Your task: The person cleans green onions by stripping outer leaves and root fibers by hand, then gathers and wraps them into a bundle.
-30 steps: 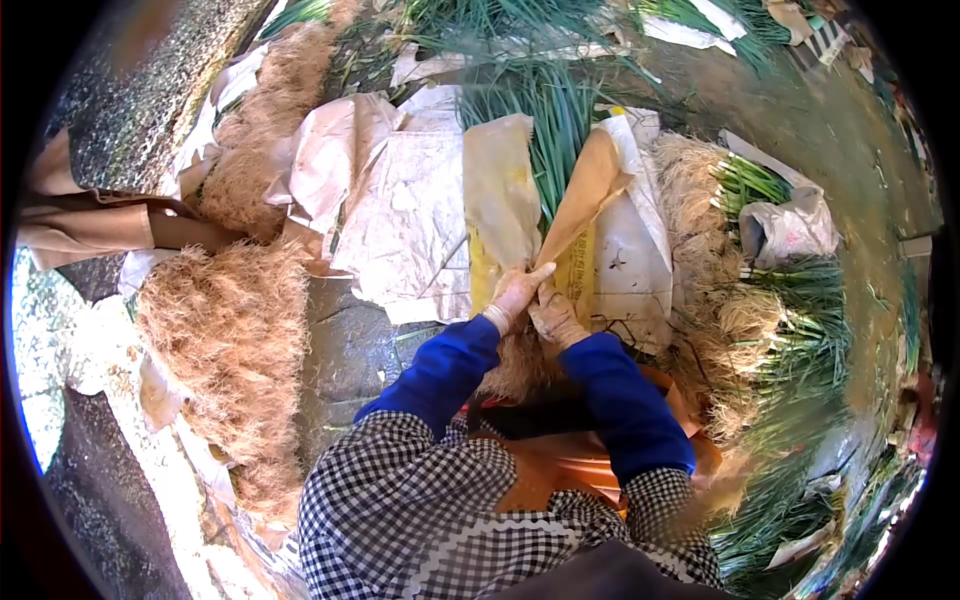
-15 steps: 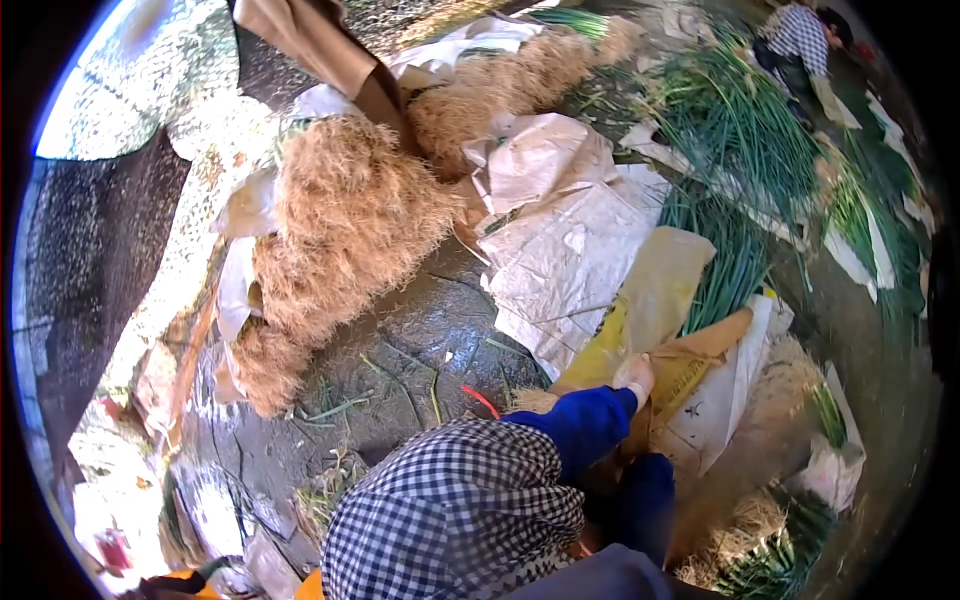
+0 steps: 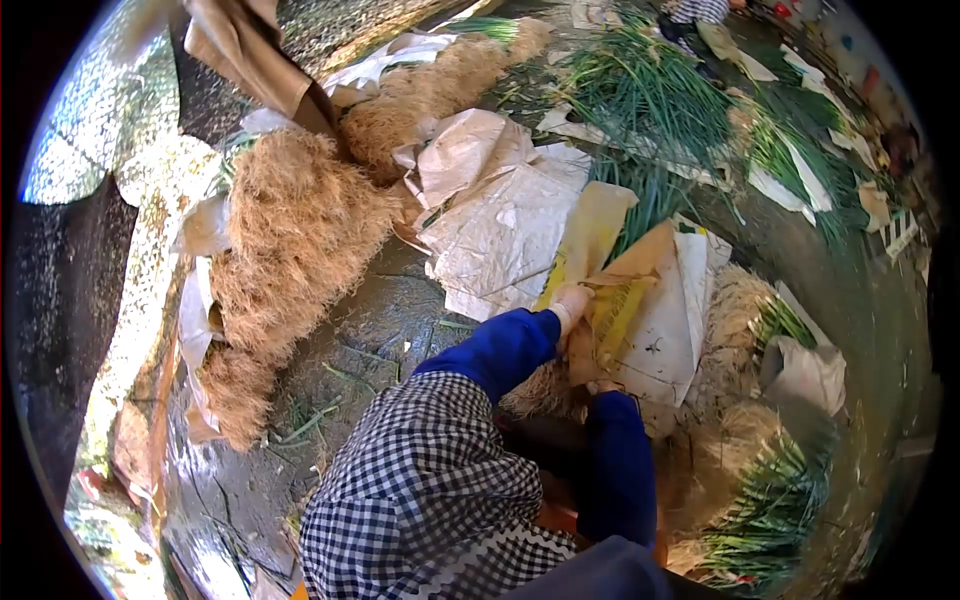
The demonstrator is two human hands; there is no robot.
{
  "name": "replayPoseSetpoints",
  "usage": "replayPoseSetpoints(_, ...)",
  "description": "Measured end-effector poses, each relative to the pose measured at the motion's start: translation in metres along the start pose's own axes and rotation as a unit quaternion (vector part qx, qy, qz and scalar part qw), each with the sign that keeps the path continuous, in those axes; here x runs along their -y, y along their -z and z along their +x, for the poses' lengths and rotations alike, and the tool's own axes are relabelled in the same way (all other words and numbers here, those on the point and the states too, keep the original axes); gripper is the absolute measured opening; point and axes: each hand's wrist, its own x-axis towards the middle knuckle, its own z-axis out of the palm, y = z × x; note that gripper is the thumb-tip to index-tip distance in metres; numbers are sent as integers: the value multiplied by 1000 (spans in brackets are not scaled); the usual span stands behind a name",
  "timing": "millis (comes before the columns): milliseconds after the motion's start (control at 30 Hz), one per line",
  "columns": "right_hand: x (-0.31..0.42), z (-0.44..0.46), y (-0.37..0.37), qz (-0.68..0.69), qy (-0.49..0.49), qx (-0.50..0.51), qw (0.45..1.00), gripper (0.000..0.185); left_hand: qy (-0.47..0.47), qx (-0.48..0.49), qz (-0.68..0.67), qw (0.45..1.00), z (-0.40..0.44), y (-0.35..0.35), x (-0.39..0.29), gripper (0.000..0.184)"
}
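A bundle of long green leaves (image 3: 648,195) lies wrapped in a yellow sack (image 3: 590,238) and a brown sheet (image 3: 640,257), with its pale roots (image 3: 540,392) toward my body. My left hand (image 3: 572,302) is closed on the wrap at the left side of the bundle. Lower down, by the root end, my right hand (image 3: 602,386) is at the brown sheet's lower edge; its fingers are mostly hidden. Beneath the bundle lie white sacks (image 3: 510,240) on the wet floor.
A large heap of root ends (image 3: 290,240) is on the left. More rooted bundles (image 3: 765,520) lie at the right. Green leaves (image 3: 650,90) spread across the back, near a person in a checked top (image 3: 700,10). A brown cloth (image 3: 250,60) hangs at upper left.
The view swung left, then partly back. My right hand has moved from beside my left hand down toward the root end, and the brown sheet now lies folded further across the bundle.
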Motion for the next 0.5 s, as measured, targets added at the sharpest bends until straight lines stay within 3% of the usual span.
replayPoseSetpoints(33, 3, -10, 5, 18, 9, -1, 1000, 56, -62, 60, -111, 990, 15, 6, 22, 14)
replayPoseSetpoints(67, 5, -22, 5, 33, 22, 5, 999, 57, -103, 115, 113, 981, 18, 20, 16, 19)
replayPoseSetpoints(100, 11, -34, 3, 48, 37, 11, 998, 58, -169, 152, 322, 919, 19, 35, 9, 25)
replayPoseSetpoints(133, 19, -45, -1, 63, 52, 18, 996, 59, -166, 148, 341, 913, -4, 36, -13, 24)
replayPoseSetpoints(233, 48, -74, -25, 96, 115, 69, 986, 62, -100, 83, 81, 988, -80, 45, -107, 19)
replayPoseSetpoints(367, 84, -102, -74, 113, 208, 141, 961, 66, -168, 47, -73, 982, -146, 76, -207, 13)
replayPoseSetpoints(467, 98, -126, -109, 92, 267, 154, 947, 69, -167, 2, -185, 969, -152, 109, -252, 14)
replayPoseSetpoints(500, 108, -147, -116, 143, 198, 138, 960, 68, -180, -13, -184, 966, -184, 121, -274, 14)
